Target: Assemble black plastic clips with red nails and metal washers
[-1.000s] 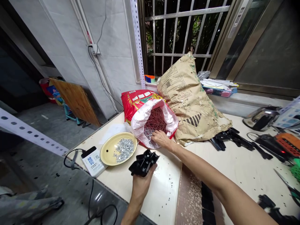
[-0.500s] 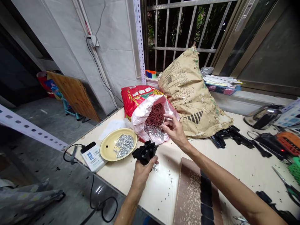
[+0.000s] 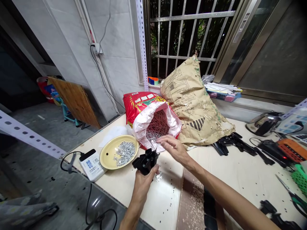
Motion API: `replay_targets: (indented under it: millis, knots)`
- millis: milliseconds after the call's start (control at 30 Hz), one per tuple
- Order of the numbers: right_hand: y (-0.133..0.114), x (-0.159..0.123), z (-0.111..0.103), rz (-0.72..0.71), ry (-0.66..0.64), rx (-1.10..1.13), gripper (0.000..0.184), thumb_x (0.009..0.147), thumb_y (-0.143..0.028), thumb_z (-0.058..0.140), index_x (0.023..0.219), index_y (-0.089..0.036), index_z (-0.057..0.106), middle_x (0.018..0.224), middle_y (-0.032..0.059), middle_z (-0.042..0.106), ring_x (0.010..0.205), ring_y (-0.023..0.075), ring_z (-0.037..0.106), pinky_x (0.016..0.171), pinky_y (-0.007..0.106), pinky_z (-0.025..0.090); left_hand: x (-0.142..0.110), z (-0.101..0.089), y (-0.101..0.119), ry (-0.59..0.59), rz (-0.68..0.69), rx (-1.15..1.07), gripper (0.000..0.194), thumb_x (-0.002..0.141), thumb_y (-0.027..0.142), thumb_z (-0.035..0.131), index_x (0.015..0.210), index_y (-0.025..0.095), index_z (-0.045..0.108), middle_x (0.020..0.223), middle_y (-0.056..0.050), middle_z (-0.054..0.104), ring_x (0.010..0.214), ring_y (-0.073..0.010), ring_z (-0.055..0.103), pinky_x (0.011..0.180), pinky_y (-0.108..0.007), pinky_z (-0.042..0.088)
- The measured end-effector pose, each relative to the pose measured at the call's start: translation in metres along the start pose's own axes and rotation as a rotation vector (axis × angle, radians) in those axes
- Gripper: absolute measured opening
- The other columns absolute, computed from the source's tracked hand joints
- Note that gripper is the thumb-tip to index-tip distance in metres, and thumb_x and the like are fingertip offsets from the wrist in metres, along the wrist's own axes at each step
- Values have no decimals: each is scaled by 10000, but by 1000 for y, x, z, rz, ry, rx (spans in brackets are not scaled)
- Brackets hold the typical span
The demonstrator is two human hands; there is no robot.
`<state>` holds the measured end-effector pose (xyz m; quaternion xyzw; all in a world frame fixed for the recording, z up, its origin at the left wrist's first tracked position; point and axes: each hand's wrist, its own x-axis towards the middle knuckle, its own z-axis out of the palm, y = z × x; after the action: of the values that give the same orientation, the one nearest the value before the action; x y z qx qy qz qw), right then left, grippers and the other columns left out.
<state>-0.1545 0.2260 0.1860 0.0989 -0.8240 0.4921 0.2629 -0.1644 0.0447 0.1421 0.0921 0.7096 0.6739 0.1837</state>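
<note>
My left hand (image 3: 143, 181) is closed around a bundle of black plastic parts (image 3: 145, 162), holding it above the table in front of a sack. Just above and right of these parts is my right hand (image 3: 173, 147), its fingers extended forward and slightly blurred. The thumb side and whatever may be between the fingertips cannot be made out. Close behind the fingertips, the open red and white sack (image 3: 141, 119) lies on its side, with reddish-brown screws (image 3: 158, 123) and silver screws (image 3: 151, 136) in its mouth. A yellow dish (image 3: 109, 160) of small silver nuts (image 3: 126, 152) stands to the left.
A large brown paper sack (image 3: 189, 105) leans by the barred window. Black parts (image 3: 236, 142), an electric kettle (image 3: 263, 124) and scissors (image 3: 289, 191) lie at the right. A brown board (image 3: 189, 204) with pale bits lies in front. A white box-shaped device (image 3: 92, 166) is at the left table edge.
My right hand has moved down and left from the sack's mouth toward the black parts. The silver screw it pinched earlier no longer shows clearly. My left hand keeps its grip.
</note>
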Motion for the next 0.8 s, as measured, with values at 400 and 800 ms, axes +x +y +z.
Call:
replay_targets:
  millis: [400, 800]
  knots:
    - [96, 57, 62, 85, -442, -978, 244, 919, -126, 406, 1005, -153, 633, 1059, 120, 576, 995, 213, 488, 783, 304, 424, 1, -13, -1, 177, 130, 246, 355, 582, 423, 747, 840, 187, 686, 831, -60, 719, 809, -254, 655, 765, -346, 500]
    - [9, 18, -38, -68, -146, -719, 199, 962, -257, 416, 1026, -196, 595, 960, 57, 575, 871, 152, 527, 749, 252, 398, 16, -5, -1, 78, 45, 194, 352, 643, 398, 702, 869, 136, 637, 834, -68, 722, 839, -250, 654, 736, -309, 500]
